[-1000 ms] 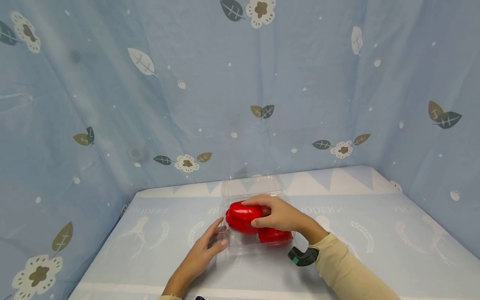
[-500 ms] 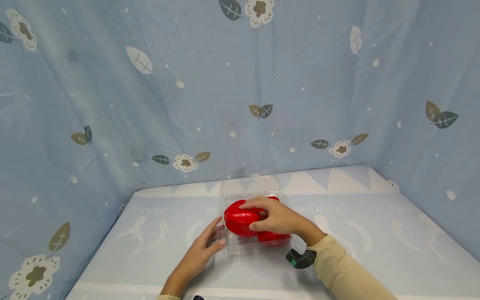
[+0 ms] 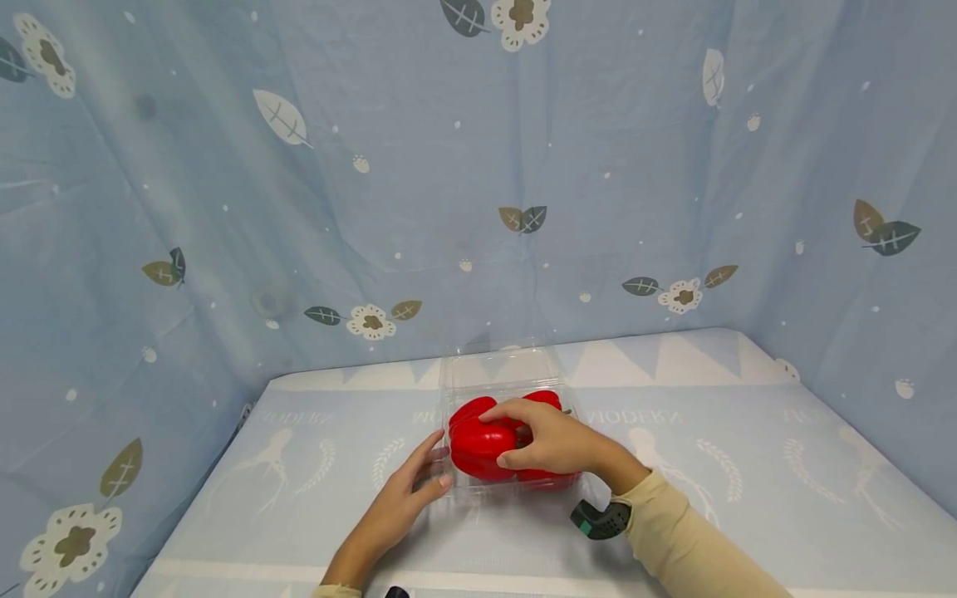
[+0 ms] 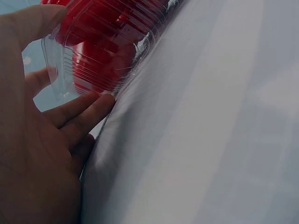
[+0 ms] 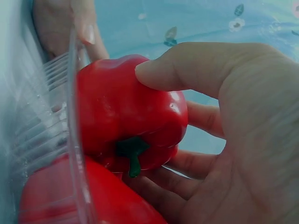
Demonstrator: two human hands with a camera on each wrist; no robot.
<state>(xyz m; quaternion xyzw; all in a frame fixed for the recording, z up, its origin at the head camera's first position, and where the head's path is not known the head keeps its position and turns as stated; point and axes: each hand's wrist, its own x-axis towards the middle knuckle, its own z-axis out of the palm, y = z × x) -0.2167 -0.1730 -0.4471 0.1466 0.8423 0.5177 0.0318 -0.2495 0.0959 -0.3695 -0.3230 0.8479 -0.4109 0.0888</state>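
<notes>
A clear plastic clamshell box (image 3: 503, 371) stands on the table with its lid laid back. My right hand (image 3: 561, 436) grips a red bell pepper (image 3: 478, 448) over the box's left part, thumb on the near side and fingers on the far side. Its green stem (image 5: 133, 151) points toward the palm in the right wrist view. A second red pepper (image 3: 544, 397) shows behind the hand, and another red pepper (image 5: 121, 196) lies below the gripped one. My left hand (image 3: 392, 507) touches the box's left wall with relaxed fingers, its thumb beside the front corner.
A pale patterned cloth covers the table (image 3: 299, 482). Blue curtains (image 3: 419, 191) with leaves and flowers close off the back and sides. A black band (image 3: 601, 519) circles the right wrist. A small dark object (image 3: 397, 592) pokes in at the bottom edge.
My right hand has shifted the gripped pepper slightly nearer and lower at the box's left, turning it a little. More of the rear pepper now shows. The left hand stays at the box wall.
</notes>
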